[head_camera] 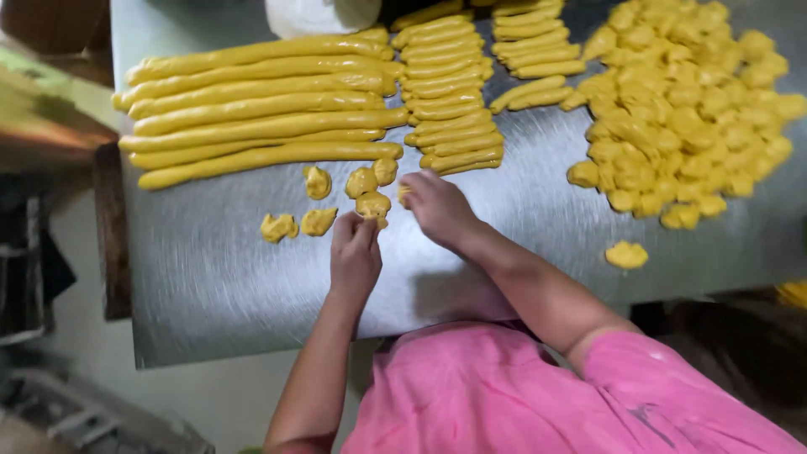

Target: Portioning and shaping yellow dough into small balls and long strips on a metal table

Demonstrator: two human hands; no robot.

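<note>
My left hand (354, 259) rests on the steel table (218, 269), fingertips pinching a small lump of yellow dough (373, 205). My right hand (439, 208) sits just to its right, fingers curled over another small yellow piece at its tip. Several torn dough lumps (318, 182) lie scattered in front of both hands. Behind them lie long yellow dough ropes (261, 109) side by side, and shorter dough sticks (450, 92) stacked in rows.
A large heap of small dough pieces (681, 109) fills the table's right side, with one stray lump (627, 254) near the front edge. A white container (324, 15) stands at the back. A wooden bench (50, 126) is left of the table.
</note>
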